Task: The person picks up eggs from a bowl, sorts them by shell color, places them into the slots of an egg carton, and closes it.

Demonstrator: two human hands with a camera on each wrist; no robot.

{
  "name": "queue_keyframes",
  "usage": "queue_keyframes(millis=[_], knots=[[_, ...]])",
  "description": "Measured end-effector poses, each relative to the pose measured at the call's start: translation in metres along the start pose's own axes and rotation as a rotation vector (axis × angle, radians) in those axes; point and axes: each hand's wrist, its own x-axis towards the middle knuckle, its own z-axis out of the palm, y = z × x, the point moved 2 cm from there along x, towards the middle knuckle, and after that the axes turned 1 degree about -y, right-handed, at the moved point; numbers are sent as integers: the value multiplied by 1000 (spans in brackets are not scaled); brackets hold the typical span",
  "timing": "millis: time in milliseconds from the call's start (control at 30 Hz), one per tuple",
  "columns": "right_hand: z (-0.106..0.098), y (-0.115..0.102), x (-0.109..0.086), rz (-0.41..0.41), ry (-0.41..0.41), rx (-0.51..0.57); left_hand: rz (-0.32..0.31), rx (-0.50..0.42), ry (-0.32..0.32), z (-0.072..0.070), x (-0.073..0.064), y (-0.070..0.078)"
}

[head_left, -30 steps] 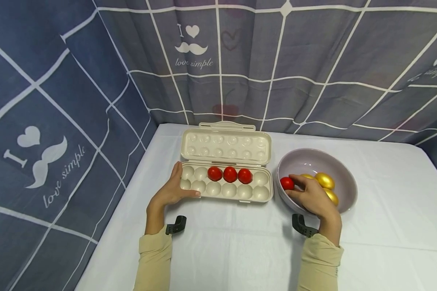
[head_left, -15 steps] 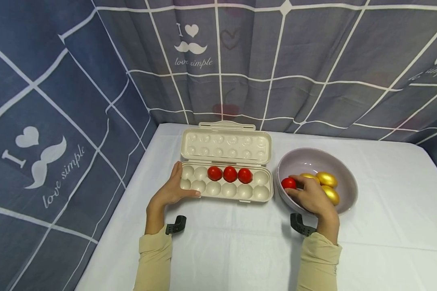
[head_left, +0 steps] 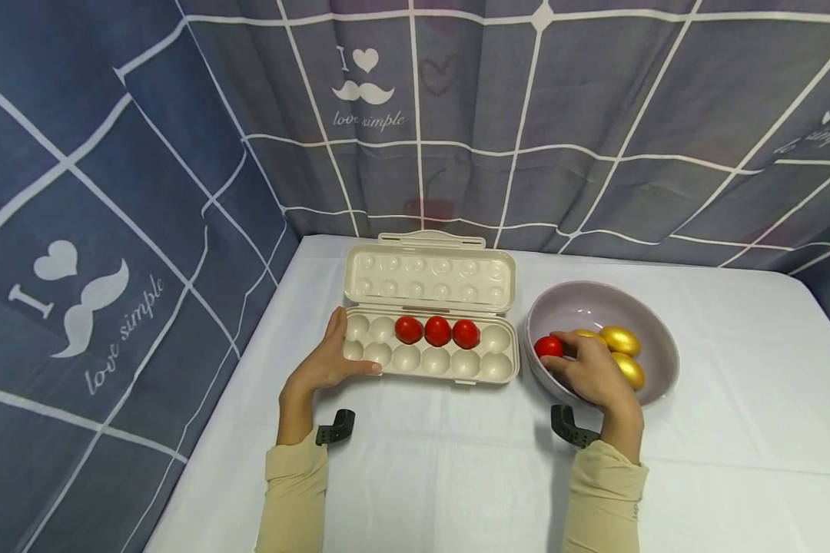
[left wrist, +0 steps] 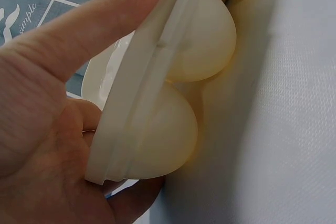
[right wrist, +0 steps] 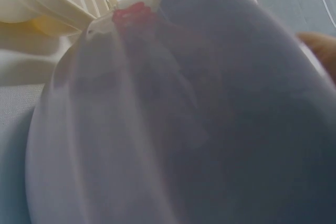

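Note:
An open cream egg carton (head_left: 429, 376) lies on the table, its lid (head_left: 429, 276) folded back. Three red eggs (head_left: 437, 332) sit side by side in its back row. My left hand (head_left: 325, 361) grips the carton's left end; the left wrist view shows the thumb (left wrist: 105, 19) across the rim and fingers at the corner below. Inside the greyish-purple bowl (head_left: 657, 322), my right hand (head_left: 595, 372) pinches another red egg (head_left: 549, 347) near the left wall. Golden eggs (head_left: 620, 340) lie beside that hand, one partly hidden behind it. The bowl's outside (right wrist: 157, 129) fills most of the right wrist view.
A white cloth (head_left: 443, 468) covers the table. Grey-blue curtains (head_left: 470, 115) with white lines hang behind it and along the left. The bowl stands close to the carton's right end.
My right hand and its red egg have shifted very slightly within the bowl, and the golden eggs have rolled a little and show more. My left hand stays on the carton.

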Motion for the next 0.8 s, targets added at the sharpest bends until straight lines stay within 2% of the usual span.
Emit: queue_keyframes(millis=[233, 433, 567, 700, 800], knots=[[-3, 0, 0, 11, 49, 4, -2, -1, 4, 0, 0, 1], [-7, -5, 0, 52, 185, 43, -1, -11, 5, 0, -1, 2], [-9, -7, -2, 113, 255, 72, -1, -18, 2, 0, -1, 2], [-12, -8, -4, 197, 290, 57, 5, -24, 4, 0, -1, 2], [-12, -9, -4, 223, 317, 61, 5, -25, 2, 0, -1, 2]])
